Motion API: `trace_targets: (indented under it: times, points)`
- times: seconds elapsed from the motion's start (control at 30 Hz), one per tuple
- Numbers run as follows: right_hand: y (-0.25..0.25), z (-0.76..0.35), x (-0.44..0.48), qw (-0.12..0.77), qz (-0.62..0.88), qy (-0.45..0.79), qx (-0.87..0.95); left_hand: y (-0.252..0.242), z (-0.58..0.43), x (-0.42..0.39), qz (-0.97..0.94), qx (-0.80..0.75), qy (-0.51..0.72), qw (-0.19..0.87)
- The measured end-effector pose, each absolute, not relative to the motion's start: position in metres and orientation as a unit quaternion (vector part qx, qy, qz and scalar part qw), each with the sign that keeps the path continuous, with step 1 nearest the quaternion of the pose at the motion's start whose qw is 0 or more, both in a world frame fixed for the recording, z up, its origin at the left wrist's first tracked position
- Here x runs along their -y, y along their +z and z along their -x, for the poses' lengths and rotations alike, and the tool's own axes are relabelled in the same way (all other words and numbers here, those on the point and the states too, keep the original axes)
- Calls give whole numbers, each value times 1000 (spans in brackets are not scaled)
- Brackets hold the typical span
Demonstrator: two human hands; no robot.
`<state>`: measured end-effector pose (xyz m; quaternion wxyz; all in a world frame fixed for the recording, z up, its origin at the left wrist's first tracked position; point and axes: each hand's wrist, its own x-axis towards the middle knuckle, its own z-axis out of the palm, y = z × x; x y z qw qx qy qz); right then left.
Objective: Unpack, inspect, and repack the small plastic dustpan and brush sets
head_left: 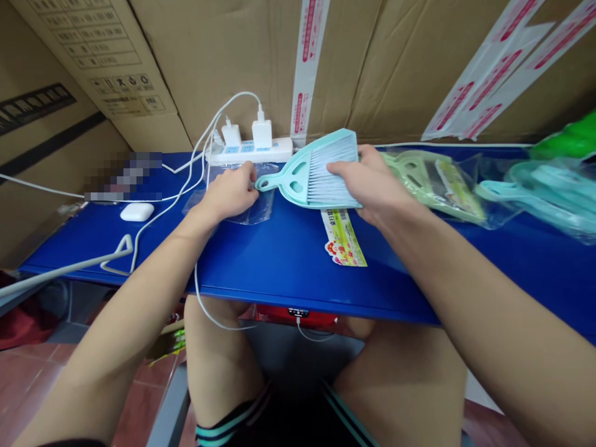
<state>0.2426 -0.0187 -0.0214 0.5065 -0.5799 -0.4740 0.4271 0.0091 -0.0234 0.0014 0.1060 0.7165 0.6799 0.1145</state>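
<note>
A pixelated patch (123, 177) blurs whatever lies on the bench (60, 248) — nothing there can be made out. The bagged mint brush set (549, 198) runs off the right edge — and the right hand (367, 183) hides part of the teal hand brush (298, 174).

One left hand (228, 192), one right hand (367, 180), one mint hand brush (321, 174), one clear plastic bag (261, 211), two bagged brushes (544, 198), one paper label (343, 239), one power strip (279, 149), two white chargers (262, 133), one earbuds case (136, 212)

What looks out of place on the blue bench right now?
A white charging cable droops over the front edge of the blue bench, where it could snag. A printed label also lies loose on the top, apart from the mint hand brush in the right hand.
</note>
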Motion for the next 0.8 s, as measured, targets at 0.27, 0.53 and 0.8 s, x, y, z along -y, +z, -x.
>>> trace_targets:
  times: [0.27,0.53,0.8]
  points:
    - [-18,-246,17,519,579,423,464,-5,-9,21,-709,-690,112,93]
    - [-10,-247,18,507,593,430,454,-12,-10,14,-727,-675,105,69]
    - [-1,-237,32,494,598,459,433,-13,-2,11,-727,-648,209,95]
